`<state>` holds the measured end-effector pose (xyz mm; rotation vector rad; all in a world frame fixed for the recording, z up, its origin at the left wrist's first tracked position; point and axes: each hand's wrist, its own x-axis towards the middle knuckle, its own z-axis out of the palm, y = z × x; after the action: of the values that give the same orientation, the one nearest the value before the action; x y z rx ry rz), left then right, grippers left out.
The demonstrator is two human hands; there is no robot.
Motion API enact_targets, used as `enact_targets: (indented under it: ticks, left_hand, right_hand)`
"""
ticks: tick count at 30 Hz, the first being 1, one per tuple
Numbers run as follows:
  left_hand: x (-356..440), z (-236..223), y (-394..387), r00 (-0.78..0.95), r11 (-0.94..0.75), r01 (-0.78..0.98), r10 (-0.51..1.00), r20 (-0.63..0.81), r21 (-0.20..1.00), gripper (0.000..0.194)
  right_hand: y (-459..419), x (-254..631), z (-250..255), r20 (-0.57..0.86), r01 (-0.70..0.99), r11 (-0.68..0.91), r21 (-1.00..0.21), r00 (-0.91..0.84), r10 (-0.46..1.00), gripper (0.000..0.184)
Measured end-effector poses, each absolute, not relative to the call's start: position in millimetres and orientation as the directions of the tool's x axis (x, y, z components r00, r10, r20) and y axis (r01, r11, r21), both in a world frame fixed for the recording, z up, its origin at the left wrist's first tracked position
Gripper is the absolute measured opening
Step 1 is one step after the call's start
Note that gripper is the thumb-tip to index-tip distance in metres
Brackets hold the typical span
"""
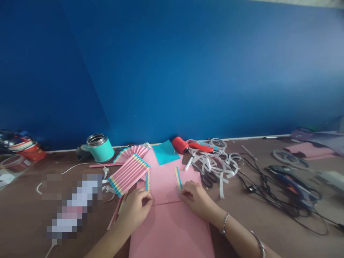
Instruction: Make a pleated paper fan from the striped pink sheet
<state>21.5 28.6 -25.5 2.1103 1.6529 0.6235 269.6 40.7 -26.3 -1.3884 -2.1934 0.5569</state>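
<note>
A pink paper sheet (163, 182) with blue and yellow bands along its two sides lies in front of me, on top of larger pink paper (172, 233). My left hand (138, 204) is closed at the sheet's lower left corner, fingers curled in a pinch. At the lower right corner my right hand (196, 199), with bracelets on the wrist, pinches the edge in the same way. Left of the sheet rests a pleated pink paper piece (129, 173) with blue and yellow ends. Behind it is another pleated pink fan (134, 152).
A blue paper square (166, 152) and a red thread spool (180, 145) lie at the back. To the right are tangled white strips (209, 161), scissors (208, 178) and black cables (268, 200). A teal flask (100, 148) stands back left, near a blurred-out object (76, 208).
</note>
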Motion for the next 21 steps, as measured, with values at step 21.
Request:
enact_targets:
  ticks: [21]
  left_hand:
    - [34, -17, 19, 0.558, -0.588, 0.754, 0.808, 0.186, 0.292, 0.06]
  right_hand:
    - [29, 260, -25, 0.289, 0.723, 0.652, -0.228, -0.589, 0.755, 0.026]
